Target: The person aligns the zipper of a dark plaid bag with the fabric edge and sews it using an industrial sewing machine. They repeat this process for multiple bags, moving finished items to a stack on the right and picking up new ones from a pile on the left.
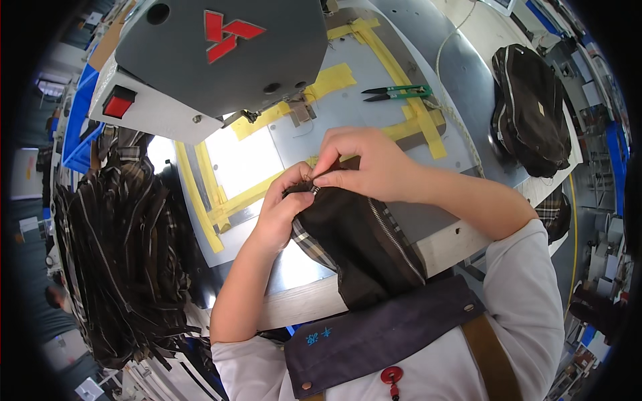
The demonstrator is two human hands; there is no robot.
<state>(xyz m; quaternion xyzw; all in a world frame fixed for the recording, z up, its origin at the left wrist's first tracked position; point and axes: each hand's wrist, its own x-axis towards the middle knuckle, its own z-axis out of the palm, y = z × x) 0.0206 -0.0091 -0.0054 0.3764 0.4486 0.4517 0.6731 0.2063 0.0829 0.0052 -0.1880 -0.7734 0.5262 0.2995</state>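
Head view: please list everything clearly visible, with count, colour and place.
Worktable: 1, silver-white, centre
Sewing machine: 1, grey-white, upper left
Rocker switch: 1, red, machine
Thread snips: 1, green-black, worktable
Tape strips: several, yellow, worktable
Cord: 1, whitish, upper right
Held zippered pouch: 1, dark brown-plaid, centre
Second zippered pouch: 1, dark brown, right
Zippered pieces: one pile, dark-plaid, left
Apron: 1, purple, lower centre
Pendant: 1, red, bottom
Hands: 2, bare, pinching pouch

A dark brown fabric piece (344,234) slants across the middle of the frame, its narrower upper end pinched near the centre, its wider end toward the lower middle. A silvery zip (393,235) runs down its right side; checked fabric (313,248) shows along both long edges.
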